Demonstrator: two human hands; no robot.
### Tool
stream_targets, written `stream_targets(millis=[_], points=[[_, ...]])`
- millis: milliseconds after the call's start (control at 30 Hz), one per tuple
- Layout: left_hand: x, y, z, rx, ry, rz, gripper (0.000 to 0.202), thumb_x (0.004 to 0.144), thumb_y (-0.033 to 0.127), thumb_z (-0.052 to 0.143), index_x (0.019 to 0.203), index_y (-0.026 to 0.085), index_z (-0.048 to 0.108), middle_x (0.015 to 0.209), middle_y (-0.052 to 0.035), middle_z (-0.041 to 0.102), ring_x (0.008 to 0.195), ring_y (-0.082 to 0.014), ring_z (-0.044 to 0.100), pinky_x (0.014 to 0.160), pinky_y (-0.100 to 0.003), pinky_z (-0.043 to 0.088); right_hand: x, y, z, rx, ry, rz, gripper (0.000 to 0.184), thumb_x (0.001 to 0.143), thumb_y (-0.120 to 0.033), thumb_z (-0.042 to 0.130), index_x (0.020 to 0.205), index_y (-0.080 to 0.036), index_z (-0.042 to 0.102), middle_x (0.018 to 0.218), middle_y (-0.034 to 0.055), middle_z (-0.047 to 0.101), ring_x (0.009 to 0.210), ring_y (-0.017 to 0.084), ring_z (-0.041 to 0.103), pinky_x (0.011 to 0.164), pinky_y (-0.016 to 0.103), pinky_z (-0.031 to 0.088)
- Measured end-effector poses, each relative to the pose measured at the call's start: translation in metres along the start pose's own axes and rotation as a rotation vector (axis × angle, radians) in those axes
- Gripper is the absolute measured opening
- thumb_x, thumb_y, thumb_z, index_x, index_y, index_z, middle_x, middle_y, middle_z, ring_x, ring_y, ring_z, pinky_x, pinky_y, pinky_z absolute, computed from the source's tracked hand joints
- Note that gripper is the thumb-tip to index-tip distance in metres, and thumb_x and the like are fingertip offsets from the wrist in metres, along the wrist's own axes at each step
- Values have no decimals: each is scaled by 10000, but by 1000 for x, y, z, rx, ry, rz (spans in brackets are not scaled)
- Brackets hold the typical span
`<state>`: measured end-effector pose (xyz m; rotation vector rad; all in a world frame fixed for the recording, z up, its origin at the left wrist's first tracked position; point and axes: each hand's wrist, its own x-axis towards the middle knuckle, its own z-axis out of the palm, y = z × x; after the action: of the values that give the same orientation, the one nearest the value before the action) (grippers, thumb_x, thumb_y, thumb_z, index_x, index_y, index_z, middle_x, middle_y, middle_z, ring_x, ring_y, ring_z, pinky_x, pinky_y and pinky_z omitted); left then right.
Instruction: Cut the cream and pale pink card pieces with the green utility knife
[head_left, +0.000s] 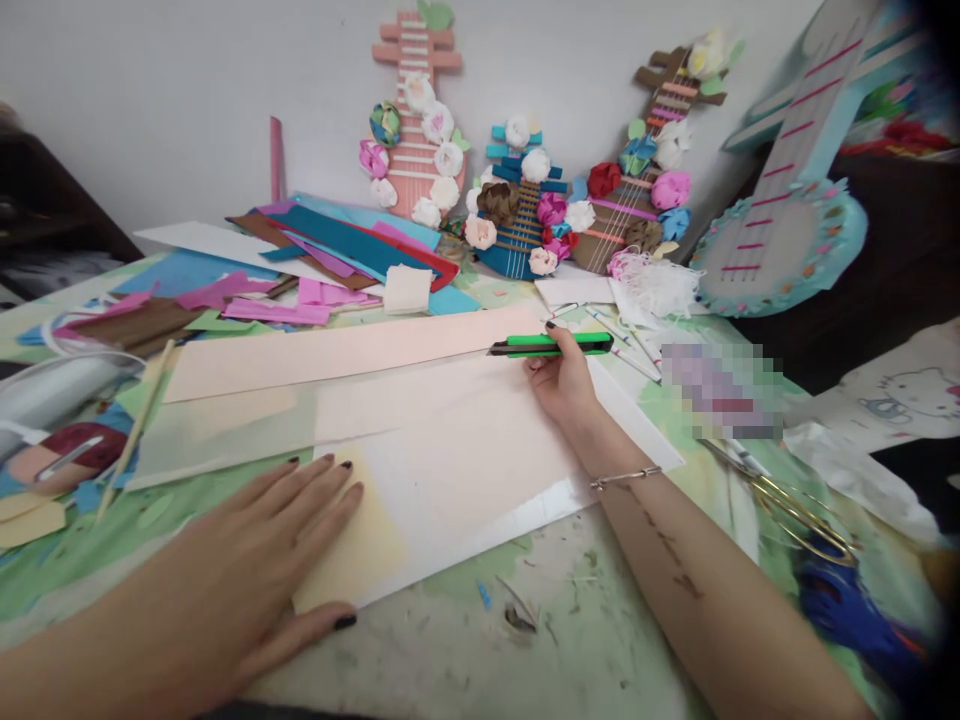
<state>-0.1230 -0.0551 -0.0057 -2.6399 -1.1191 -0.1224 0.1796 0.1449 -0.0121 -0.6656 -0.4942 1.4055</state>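
Note:
My left hand (300, 540) lies flat with spread fingers on the lower left corner of a white sheet (450, 520) with a yellow patch. Pinched in my right hand (562, 375), over the sheet's upper right part, is a green utility knife (585, 344); its dark tip points left. The palm side of that hand is turned partly up. Just beyond the sheet lies a long pale pink paper strip (337, 350), its right end close to the knife tip. A translucent sheet (240, 430) shows below the strip on the left.
Flower-covered paper guitars (420, 150) lean on the wall, with a light blue one (787, 240) at right. Coloured paper scraps (322, 240) pile up at back left. Gold-handled scissors (802, 515) lie at right, a wooden stick (135, 430) at left. White shredded strands (660, 280) sit behind.

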Motion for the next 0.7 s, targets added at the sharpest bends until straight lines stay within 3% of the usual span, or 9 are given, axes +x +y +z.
stream_targets(millis=[133,233,333,500,700], points=[[37,8,-6,-54,82,42,567,925,491,457,1337,104,506,1371,-138,528,1293,-293,448,1106,-433,303,0,-1,0,28,8,-1,240,633,-197,749,695,-197,518,505,-90,559,388,48,430,360,177,369],[75,21,-1,-111,96,142,505,967,411,406,1336,78,498,1387,-150,510,1319,-284,422,1105,-435,314,0,-3,0,79,10,-6,257,630,-207,758,725,-208,519,507,-102,556,388,47,429,374,178,387],[101,27,7,-137,86,232,433,973,360,404,1274,86,550,1332,-148,561,1262,-283,487,1052,-442,387,0,-7,0,100,-4,-18,261,641,-227,751,726,-217,505,508,-109,554,388,45,430,391,179,401],[120,25,15,-45,254,308,283,952,131,392,1069,100,648,1054,-126,700,1007,-230,639,888,-388,515,-1,-10,4,110,20,1,209,676,-235,708,691,-213,500,514,-100,556,384,45,432,393,184,398],[131,27,15,-46,450,368,252,956,96,402,1017,100,646,966,-103,729,928,-213,679,819,-357,553,-3,-7,8,128,-19,29,212,692,-233,697,666,-211,487,487,-96,521,376,42,422,387,176,390]])
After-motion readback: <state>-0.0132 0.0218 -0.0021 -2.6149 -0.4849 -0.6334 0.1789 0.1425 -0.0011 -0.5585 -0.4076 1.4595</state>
